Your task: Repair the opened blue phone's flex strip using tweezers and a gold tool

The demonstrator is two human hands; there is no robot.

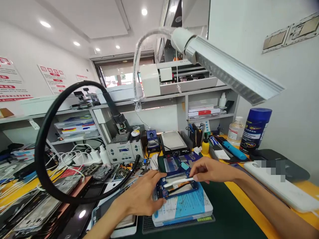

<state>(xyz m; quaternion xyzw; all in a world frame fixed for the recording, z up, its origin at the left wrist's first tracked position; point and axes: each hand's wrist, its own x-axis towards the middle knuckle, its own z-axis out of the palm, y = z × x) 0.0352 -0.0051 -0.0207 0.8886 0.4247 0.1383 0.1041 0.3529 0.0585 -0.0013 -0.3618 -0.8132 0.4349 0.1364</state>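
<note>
A blue phone frame (pixel 196 188) lies on a blue-and-white box (pixel 189 207) in front of me. My left hand (pixel 142 194) grips the frame's left end, with the thumb at the near edge and the fingers at the far edge. At the frame's right end, my right hand (pixel 205 171) pinches a slim white stick-like tool (pixel 179 181). The tool reaches leftward across the frame's opening, its tip close to the left end. Whether that tip touches the frame, I cannot tell. Under the box shows a dark grid mat (pixel 149 226).
A black hose (pixel 40 159) loops over the left side, above phone parts. A hot-air station (pixel 122 151), soldering iron stand (pixel 152 139) and heating plate (pixel 173 142) stand behind. To the right are a blue spray can (pixel 255 131) and a white power bank-like block (pixel 281 187). A lamp (pixel 229 64) hangs overhead.
</note>
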